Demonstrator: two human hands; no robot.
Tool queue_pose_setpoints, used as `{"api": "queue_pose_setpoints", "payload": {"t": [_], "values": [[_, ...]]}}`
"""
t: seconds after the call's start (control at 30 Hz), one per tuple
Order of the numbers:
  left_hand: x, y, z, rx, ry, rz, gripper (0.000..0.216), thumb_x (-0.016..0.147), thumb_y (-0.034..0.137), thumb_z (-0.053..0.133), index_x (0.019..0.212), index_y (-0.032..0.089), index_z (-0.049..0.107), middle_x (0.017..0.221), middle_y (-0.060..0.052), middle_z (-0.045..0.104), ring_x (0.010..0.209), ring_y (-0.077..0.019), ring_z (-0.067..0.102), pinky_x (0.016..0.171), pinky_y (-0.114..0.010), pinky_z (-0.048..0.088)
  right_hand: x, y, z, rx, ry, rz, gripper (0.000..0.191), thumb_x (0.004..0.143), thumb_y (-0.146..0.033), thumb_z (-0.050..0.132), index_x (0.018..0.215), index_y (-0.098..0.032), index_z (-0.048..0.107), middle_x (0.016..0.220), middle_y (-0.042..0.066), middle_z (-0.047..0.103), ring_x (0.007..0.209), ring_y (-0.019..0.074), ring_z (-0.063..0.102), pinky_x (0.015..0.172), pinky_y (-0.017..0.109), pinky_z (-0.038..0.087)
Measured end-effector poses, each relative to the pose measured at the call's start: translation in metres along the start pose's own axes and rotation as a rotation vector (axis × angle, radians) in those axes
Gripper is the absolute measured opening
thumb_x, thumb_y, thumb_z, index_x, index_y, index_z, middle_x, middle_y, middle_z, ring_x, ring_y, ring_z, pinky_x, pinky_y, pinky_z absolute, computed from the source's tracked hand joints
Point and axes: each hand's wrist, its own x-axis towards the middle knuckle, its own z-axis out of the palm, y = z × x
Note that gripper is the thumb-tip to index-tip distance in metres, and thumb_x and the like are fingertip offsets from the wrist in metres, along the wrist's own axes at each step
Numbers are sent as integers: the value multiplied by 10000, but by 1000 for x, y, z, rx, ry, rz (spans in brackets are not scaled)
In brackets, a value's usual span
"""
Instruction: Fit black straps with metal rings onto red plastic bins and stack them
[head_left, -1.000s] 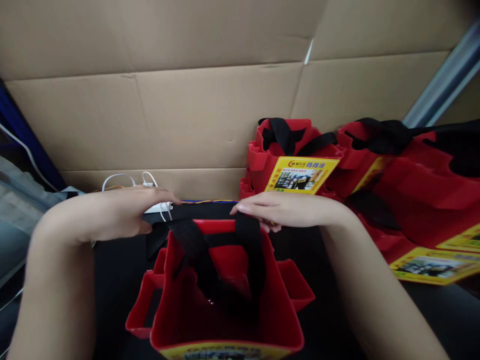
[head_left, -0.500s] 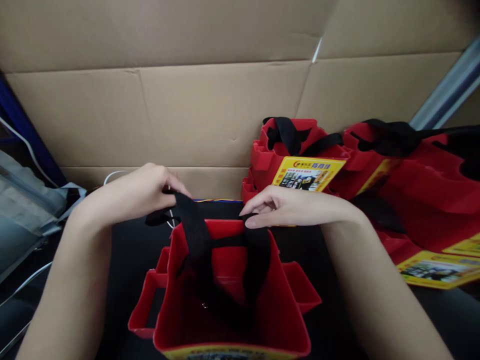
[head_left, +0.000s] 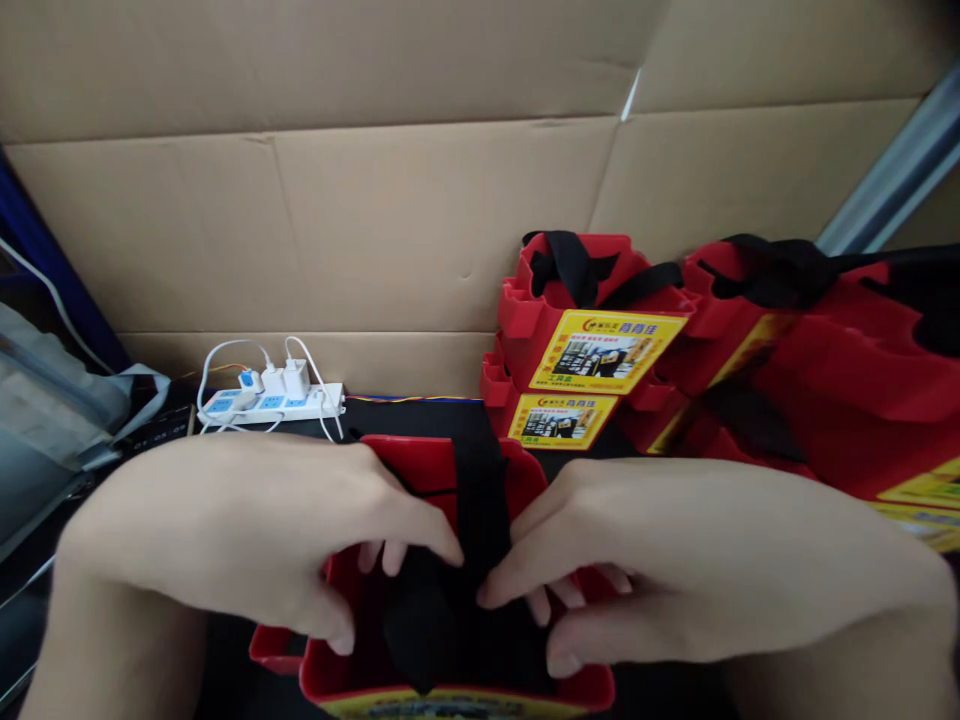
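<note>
Both hands were down over the open mouth of a red bag that sat on the dark counter right in front of the person, at bottom centre of the head view. Left hand was curled over the bag's left rim, fingers tucked inside, thumb and forefinger closing on the black strap that ran down into the bag. Right hand mirrored it from the right, fingertips pinching the same strap near the middle; neither hand was released, both were grasping strap or rim, though how firmly could not be told. The bag looked like thin non-woven fabric: light, soft, walls likely to buckle under a push, so it probably wants holding at the rim or by the strap rather than by the sides. The strap looked like flat webbing, limp, not slippery. A yellow label showed along the bag's near edge, mostly cut off. Behind to the right, a stack of the same red bags with yellow labels leaned at the cardboard wall; more red bags lay farther right. A white power strip with plugs and cables sat at back left, apart from the hands.
</note>
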Motion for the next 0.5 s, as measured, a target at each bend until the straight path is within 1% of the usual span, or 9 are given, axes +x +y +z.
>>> {"api": "queue_pose_setpoints", "payload": {"t": [0.07, 0.1, 0.13, 0.2, 0.23, 0.27, 0.37, 0.43, 0.5], "values": [[-7, -1, -4, -9, 4, 12, 502, 689, 128, 627, 1129, 366, 593, 867, 34, 680, 707, -134, 627, 577, -183, 449, 0, 5, -4, 57, -60, -22, 292, 785, -196, 606, 1067, -238, 671, 708, 8, 693, 564, 98, 604, 514, 178, 432], [-10, -5, -7, -12, 54, 7, 477, 718, 150, 615, 1140, 372, 586, 844, 33, 676, 699, -130, 623, 580, -182, 453, 0, 9, -7, 78, -10, -37, 270, 795, -224, 598, 1054, -241, 674, 707, 4, 688, 566, 97, 601, 516, 179, 433], [-12, -11, -10, -9, 126, -7, 459, 739, 179, 610, 1153, 375, 576, 835, 31, 672, 703, -130, 622, 589, -182, 460, 0, 14, -10, 74, 95, -45, 235, 806, -264, 587, 1019, -244, 685, 701, -1, 679, 570, 98, 595, 517, 184, 432], [-16, -27, -15, 18, 273, -65, 496, 736, 237, 630, 1204, 375, 535, 924, 19, 667, 787, -149, 624, 641, -190, 475, 0, 25, -17, -15, 399, -9, 210, 813, -344, 567, 949, -247, 695, 697, -2, 658, 588, 107, 580, 509, 201, 421], [-17, -36, -17, 37, 312, -108, 535, 719, 255, 648, 1225, 371, 516, 1003, 11, 656, 846, -162, 619, 675, -198, 479, 1, 30, -19, -80, 517, 22, 222, 805, -368, 570, 947, -247, 691, 724, 4, 654, 613, 116, 578, 517, 210, 422], [-17, -45, -18, 51, 313, -150, 563, 698, 263, 666, 1230, 364, 511, 1066, 4, 641, 887, -172, 613, 705, -206, 479, 3, 35, -21, -142, 573, 53, 248, 791, -377, 584, 979, -248, 680, 766, 10, 653, 645, 125, 580, 536, 219, 429], [-13, -66, -15, 27, 163, -225, 492, 669, 240, 671, 1144, 332, 586, 1060, 2, 653, 874, -173, 621, 714, -211, 473, 11, 45, -22, -240, 448, 82, 395, 748, -354, 631, 1132, -265, 617, 885, 23, 646, 722, 143, 584, 616, 247, 455], [-8, -73, -14, -5, 102, -241, 352, 666, 195, 642, 1001, 299, 664, 951, 7, 684, 828, -171, 630, 699, -212, 470, 20, 48, -20, -253, 377, 57, 359, 774, -307, 599, 1129, -264, 623, 887, 24, 643, 708, 136, 577, 622, 250, 450], [-5, -78, -15, -15, 104, -268, 279, 657, 152, 603, 888, 278, 694, 846, 13, 695, 779, -168, 633, 666, -209, 470, 28, 49, -17, -246, 393, 18, 281, 814, -242, 534, 1064, -253, 663, 851, 19, 642, 668, 116, 564, 596, 236, 434]]}}
